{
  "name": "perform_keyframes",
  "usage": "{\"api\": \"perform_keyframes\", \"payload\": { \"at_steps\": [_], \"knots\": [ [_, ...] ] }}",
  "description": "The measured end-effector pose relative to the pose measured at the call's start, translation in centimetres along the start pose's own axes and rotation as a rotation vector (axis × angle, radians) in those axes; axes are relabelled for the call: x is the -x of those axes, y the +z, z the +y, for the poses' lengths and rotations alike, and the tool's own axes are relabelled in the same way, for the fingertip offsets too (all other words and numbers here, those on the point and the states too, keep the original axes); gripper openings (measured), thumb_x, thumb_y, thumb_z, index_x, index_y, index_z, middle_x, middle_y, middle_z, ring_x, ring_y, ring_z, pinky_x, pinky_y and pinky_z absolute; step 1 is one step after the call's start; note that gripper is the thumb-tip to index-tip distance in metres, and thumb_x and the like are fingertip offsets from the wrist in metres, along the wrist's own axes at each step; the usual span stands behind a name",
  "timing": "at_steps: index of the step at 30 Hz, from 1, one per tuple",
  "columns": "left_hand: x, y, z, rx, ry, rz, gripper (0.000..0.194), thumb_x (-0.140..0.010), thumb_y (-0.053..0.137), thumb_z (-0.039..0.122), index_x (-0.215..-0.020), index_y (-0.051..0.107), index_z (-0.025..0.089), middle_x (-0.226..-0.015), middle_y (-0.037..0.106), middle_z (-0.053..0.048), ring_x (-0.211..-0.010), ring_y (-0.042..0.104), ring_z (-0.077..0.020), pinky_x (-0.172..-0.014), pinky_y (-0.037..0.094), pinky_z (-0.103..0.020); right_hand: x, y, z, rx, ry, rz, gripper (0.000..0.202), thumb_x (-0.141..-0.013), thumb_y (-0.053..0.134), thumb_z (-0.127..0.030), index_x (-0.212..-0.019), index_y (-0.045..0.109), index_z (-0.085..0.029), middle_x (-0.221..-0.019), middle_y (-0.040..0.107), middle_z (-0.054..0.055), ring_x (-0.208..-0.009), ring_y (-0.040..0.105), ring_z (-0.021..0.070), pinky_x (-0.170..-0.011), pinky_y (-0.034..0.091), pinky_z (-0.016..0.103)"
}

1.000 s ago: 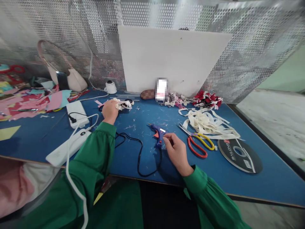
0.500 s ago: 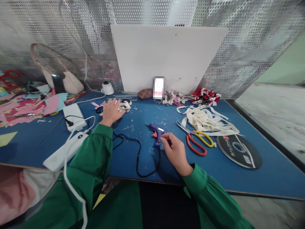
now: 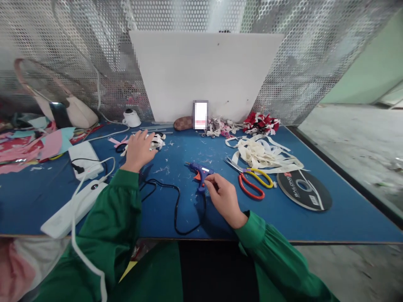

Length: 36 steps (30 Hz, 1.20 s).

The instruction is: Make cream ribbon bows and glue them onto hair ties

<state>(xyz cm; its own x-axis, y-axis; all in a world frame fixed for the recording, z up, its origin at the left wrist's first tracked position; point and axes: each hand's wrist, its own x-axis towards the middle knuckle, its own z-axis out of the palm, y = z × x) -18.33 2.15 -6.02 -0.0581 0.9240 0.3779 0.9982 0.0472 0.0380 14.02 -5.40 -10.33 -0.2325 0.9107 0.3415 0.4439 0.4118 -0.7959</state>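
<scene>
My left hand (image 3: 139,152) rests palm down at the back left of the table, fingers spread. It lies over a small heap of white ribbon pieces (image 3: 157,142) and partly covers black-handled scissors (image 3: 120,147). A blue hot glue gun (image 3: 202,173) with an orange trigger lies on its side mid-table, nozzle pointing left. Against its handle is my right hand (image 3: 225,199), fingers curled and thumb meeting forefinger. Whatever may be in that pinch is hidden. Large scissors (image 3: 252,184) with red and yellow handles lie partly open to its right.
Cream ribbon (image 3: 258,153) is piled behind a black ribbon reel (image 3: 304,189). The glue gun's black cord (image 3: 176,201) loops across the front. At left are a white power strip (image 3: 74,209), a white box (image 3: 85,159) and fabric scraps (image 3: 47,142). A lit phone (image 3: 200,115) stands against a white board (image 3: 208,71).
The whole view has shifted, so the table's contents appear farther left. Both hands keep nearly the same places on the table, and the glue gun lies as before.
</scene>
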Motion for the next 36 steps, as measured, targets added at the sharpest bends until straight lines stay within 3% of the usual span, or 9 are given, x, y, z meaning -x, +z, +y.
{"api": "perform_keyframes", "payload": {
  "at_steps": [3,6,11,16,20,25,28,30,36],
  "knots": [
    [1.5,-2.7,4.4,0.341,0.018,0.006,0.048,-0.087,0.061,0.03,-0.133,0.064,0.018,-0.135,0.067,-0.009,-0.126,0.06,-0.0275,-0.108,0.043,-0.038,-0.1,0.0,0.0,0.017,0.004,-0.001,0.014,-0.096,0.055,-0.029,-0.088,0.064,-0.022,-0.079,0.069,0.001,-0.068,0.061,0.0168,-0.064,0.041,0.027],
    [4.2,-4.0,8.6,0.61,0.034,0.028,0.024,-0.093,0.056,0.031,-0.103,0.076,0.023,-0.093,0.08,0.0,-0.089,0.073,-0.0183,-0.086,0.051,-0.027,-0.2,0.1,0.1,0.038,0.013,0.007,0.015,-0.096,0.054,-0.03,-0.088,0.065,-0.022,-0.079,0.07,0.001,-0.067,0.061,0.0161,-0.063,0.041,0.027],
    [7.8,-2.8,12.5,0.623,0.094,0.028,0.041,-0.096,0.053,0.047,-0.067,0.065,0.021,-0.05,0.06,0.002,-0.049,0.054,-0.013,-0.056,0.036,-0.026,-0.7,-0.2,0.4,0.133,-0.006,0.043,0.018,-0.098,0.051,-0.03,-0.091,0.065,-0.021,-0.082,0.071,0.001,-0.072,0.064,0.0155,-0.066,0.045,0.025],
    [8.9,-0.5,13.0,0.571,0.184,0.051,0.05,-0.096,0.051,0.049,-0.054,0.058,0.021,-0.05,0.058,-0.002,-0.051,0.051,-0.0148,-0.056,0.03,-0.029,-3.6,-2.5,1.4,0.538,-0.061,-0.007,0.029,-0.103,0.042,-0.03,-0.098,0.069,-0.02,-0.095,0.073,0.004,-0.084,0.066,0.0166,-0.073,0.048,0.026],
    [9.0,0.0,13.0,0.596,0.189,0.043,0.048,-0.096,0.051,0.048,-0.057,0.062,0.022,-0.053,0.061,-0.003,-0.054,0.054,-0.0152,-0.057,0.031,-0.028,-8.6,-5.3,3.2,0.762,-0.065,-0.034,0.034,-0.101,0.041,-0.024,-0.112,0.071,-0.014,-0.122,0.068,0.016,-0.106,0.06,0.0277,-0.084,0.043,0.036],
    [8.9,-0.4,12.8,0.606,0.19,0.093,0.047,-0.097,0.051,0.046,-0.059,0.065,0.021,-0.052,0.06,-0.003,-0.054,0.053,-0.0155,-0.059,0.03,-0.03,-14.1,-7.0,6.3,0.999,-0.112,-0.225,0.025,-0.09,0.05,-0.005,-0.095,0.074,-0.005,-0.116,0.068,0.025,-0.125,0.05,0.0338,-0.1,0.038,0.044],
    [8.9,-0.5,12.8,0.604,0.193,0.131,0.044,-0.097,0.052,0.043,-0.06,0.067,0.022,-0.05,0.057,-0.002,-0.053,0.05,-0.0154,-0.058,0.028,-0.03,-15.5,-6.8,7.9,1.082,-0.123,-0.313,0.018,-0.094,0.059,-0.016,-0.103,0.07,-0.005,-0.111,0.069,0.02,-0.117,0.059,0.0298,-0.1,0.046,0.045],
    [8.9,-0.5,12.8,0.604,0.195,0.15,0.044,-0.097,0.053,0.042,-0.059,0.066,0.022,-0.049,0.056,-0.002,-0.053,0.05,-0.0156,-0.058,0.027,-0.03,-15.9,-6.6,8.8,1.107,-0.134,-0.339,0.035,-0.095,0.064,-0.031,-0.123,0.062,-0.01,-0.125,0.064,0.015,-0.11,0.064,0.0253,-0.093,0.055,0.045],
    [9.0,-0.4,12.8,0.624,0.201,0.164,0.045,-0.095,0.055,0.043,-0.057,0.065,0.023,-0.049,0.056,-0.002,-0.051,0.05,-0.0155,-0.057,0.027,-0.031,-16.2,-6.6,10.1,0.987,-0.139,-0.255,0.039,-0.095,0.064,-0.035,-0.127,0.06,-0.013,-0.128,0.062,0.013,-0.108,0.065,0.0241,-0.09,0.057,0.044]
  ]
}}
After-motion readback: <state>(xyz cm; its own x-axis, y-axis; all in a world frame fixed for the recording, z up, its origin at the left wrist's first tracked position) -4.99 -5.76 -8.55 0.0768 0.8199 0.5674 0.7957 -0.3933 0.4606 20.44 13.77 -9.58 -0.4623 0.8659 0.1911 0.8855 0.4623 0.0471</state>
